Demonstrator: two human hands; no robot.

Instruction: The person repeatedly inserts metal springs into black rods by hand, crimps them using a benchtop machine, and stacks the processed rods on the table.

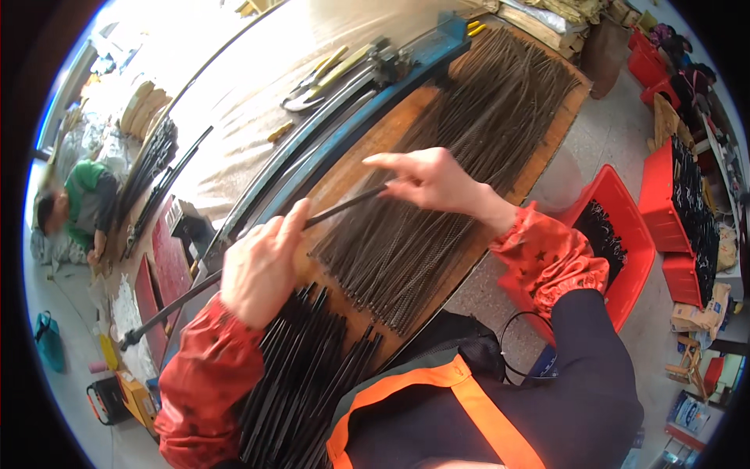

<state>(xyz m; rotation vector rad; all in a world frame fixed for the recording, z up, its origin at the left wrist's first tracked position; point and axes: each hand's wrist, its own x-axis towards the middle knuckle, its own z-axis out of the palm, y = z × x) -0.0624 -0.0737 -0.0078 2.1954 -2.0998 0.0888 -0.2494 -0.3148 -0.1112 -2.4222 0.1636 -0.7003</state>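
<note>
A long, thin dark rod (346,205) slants across the work in front of me, its knobbed end low at the left. My left hand (262,270) is closed round the rod near its middle, forefinger laid along it. At the upper end, my right hand (437,184) pinches the rod between thumb and fingers, forefinger pointing out to the left. Behind the hands runs a blue metal rail (336,148). Under and beyond my right hand lies a wide heap of thin brown textured rods (500,102). Black rods (301,352) are bunched beside my left forearm.
The brown rods lie on a wooden tabletop (367,148). Pliers (312,82) rest beyond the rail. Red bins (625,258) holding dark pieces stand on the floor at right. Another person in a green vest (82,191) bends over at far left, near more dark rods.
</note>
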